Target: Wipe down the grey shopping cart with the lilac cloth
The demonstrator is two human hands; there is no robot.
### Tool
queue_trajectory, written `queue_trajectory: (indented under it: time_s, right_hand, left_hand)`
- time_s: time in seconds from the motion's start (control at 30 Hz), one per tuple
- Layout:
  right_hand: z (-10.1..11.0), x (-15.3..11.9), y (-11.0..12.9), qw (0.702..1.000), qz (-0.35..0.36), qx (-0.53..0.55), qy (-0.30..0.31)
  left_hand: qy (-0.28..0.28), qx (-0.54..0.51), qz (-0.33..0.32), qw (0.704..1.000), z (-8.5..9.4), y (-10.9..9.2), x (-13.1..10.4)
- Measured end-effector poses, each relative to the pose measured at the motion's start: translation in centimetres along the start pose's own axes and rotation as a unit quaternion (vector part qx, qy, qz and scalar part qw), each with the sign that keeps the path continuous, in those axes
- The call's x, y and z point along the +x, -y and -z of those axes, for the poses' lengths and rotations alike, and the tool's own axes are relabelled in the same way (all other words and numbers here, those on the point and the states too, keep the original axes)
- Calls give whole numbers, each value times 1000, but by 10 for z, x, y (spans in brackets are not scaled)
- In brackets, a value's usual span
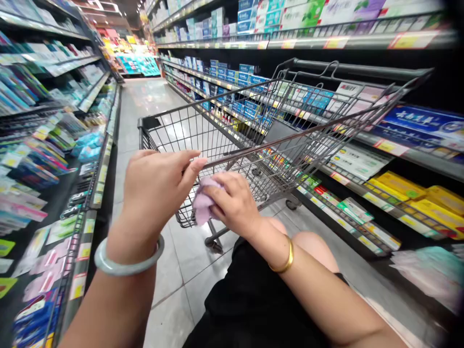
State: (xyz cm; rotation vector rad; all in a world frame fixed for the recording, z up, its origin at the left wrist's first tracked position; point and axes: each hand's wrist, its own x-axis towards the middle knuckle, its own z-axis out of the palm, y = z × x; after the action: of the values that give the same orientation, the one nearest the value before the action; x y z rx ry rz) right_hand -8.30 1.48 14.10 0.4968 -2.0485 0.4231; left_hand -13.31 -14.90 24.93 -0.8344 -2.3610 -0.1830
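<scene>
My right hand [235, 200], with a gold bangle [287, 255] on its wrist, is closed around a crumpled lilac cloth [206, 200]. The cloth is just below the near top rail of a grey wire shopping cart [261, 153]. My left hand [155, 183], wearing a pale bangle [128, 263], is at the same rail near the cart's front corner. Its index finger and thumb close together where the rail passes behind them; the other fingers are hidden. The cart's basket holds no goods that I can see.
Shelves with hanging goods [39, 164] line the left side. On the right, shelves carry blue boxes [424, 121] and yellow packs [416, 193]. A tiled floor [174, 290] runs down the aisle toward a bright display [137, 63]. Clear wrapped plastic [431, 270] lies low at right.
</scene>
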Motion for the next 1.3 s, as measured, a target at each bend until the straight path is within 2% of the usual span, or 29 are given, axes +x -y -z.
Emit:
queue_trajectory:
  time_s: [0.07,0.13,0.27,0.37,0.5,0.57,0.77,0.83,0.97,1.03,1.1,1.23,1.3]
  right_hand:
    - [-12,-21,2,1000,21,-11,1]
    - [-15,-28,-2,999,32,-26,0]
    - [-7,-9,-15,998,23,-43,-32]
    - [-12,-12,-20,998,26,-34,-48]
    - [-30,-46,-16,997,62,-24,-27]
    - [-33,-53,-15,997,78,-19,-14]
    - [-17,-20,-28,998,30,-32,-47]
    - [-19,-26,-31,998,41,-25,-35]
    - [-32,-65,-31,998,49,-17,27]
    - [-33,-74,-34,998,37,-22,54]
    - [-25,-67,-40,998,18,-32,58]
    - [-6,-38,-54,999,-5,-41,10]
    - [-7,-41,-57,999,-4,-41,3]
  left_hand:
    - [5,-40,-5,999,0,-11,2]
    - [13,-62,-9,998,-2,-22,3]
    - [22,-76,-12,997,-9,-37,10]
    - [27,-65,6,998,-17,-40,13]
    - [12,-17,19,1000,-27,-38,13]
    - [5,-7,20,1000,-30,-37,13]
    - [8,11,24,1000,-30,-39,13]
    - [3,13,22,1000,-31,-39,13]
    - [-12,28,17,999,-33,-37,12]
    - [-17,40,16,999,-34,-37,12]
    - [-18,48,17,999,-34,-36,12]
    - [-20,47,18,999,-35,-36,12]
    - [-21,50,17,998,-35,-37,12]
